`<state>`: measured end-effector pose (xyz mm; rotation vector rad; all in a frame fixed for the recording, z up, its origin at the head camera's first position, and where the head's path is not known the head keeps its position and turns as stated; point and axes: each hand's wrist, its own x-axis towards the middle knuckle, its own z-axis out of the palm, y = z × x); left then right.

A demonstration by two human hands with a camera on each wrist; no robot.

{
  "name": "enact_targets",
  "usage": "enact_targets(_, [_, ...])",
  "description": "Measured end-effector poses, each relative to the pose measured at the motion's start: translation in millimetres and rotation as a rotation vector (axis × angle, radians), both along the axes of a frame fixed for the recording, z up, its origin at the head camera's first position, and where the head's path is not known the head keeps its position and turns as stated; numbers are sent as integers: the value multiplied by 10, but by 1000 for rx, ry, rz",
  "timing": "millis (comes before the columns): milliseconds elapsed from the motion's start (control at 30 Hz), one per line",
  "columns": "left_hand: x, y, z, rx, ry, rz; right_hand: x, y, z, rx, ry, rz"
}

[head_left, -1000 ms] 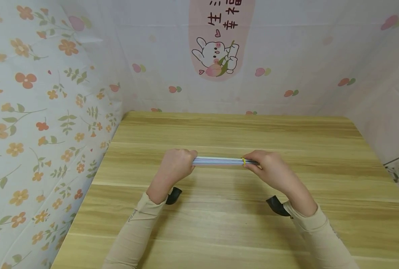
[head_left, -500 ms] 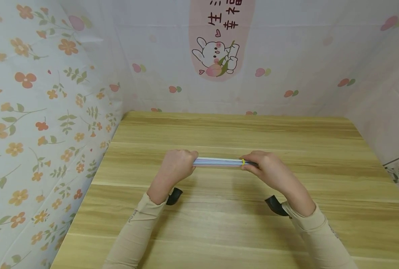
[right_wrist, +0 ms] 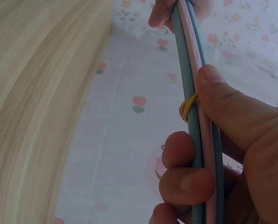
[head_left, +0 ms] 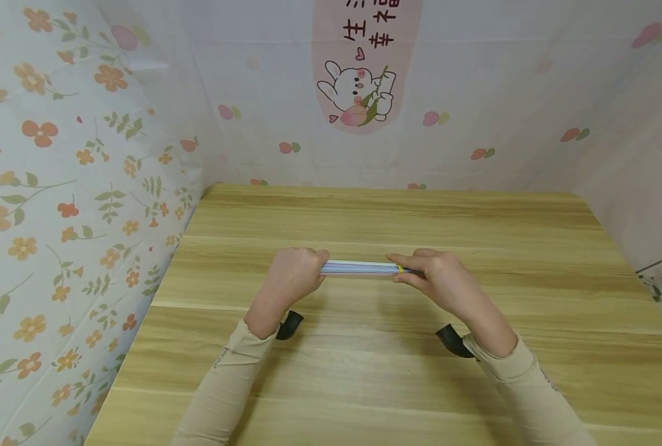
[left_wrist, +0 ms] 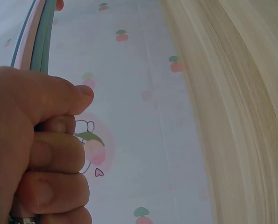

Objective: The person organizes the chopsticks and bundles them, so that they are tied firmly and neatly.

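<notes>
A bundle of thin blue and pink sticks [head_left: 358, 267] is held level above the table between both hands. Its left end is wrapped in the curled fingers of my left hand [head_left: 294, 275], also close up in the left wrist view [left_wrist: 40, 144]. My right hand [head_left: 448, 279] pinches the bundle near its right end, beside a yellow band [head_left: 400, 269]. In the right wrist view the band [right_wrist: 189, 107] circles the sticks [right_wrist: 192, 60] next to the thumb of the right hand [right_wrist: 241, 140], whose fingers curl round them.
Beneath the hands lies a wood-grain table [head_left: 353, 378]. A white cloth with a rabbit print [head_left: 358, 93] hangs behind it, and a flower-patterned cloth [head_left: 85, 186] hangs at the left. A black piece shows at each wrist, the left one [head_left: 290, 326] and the right one [head_left: 453, 341].
My right hand and the yellow band have shifted slightly to the left along the bundle. The left hand has stayed almost where it was, keeping its hold.
</notes>
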<state>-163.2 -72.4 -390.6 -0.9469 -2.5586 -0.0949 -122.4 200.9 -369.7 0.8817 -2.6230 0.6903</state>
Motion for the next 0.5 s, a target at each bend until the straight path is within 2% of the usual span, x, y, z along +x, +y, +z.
enact_targets(333, [-5,4,-3,-8,16,0,3,-37,-28,36,29,-42])
enact_targets(500, [2,11,3,-7,11,4,-3,-56,-40,71,75,-48])
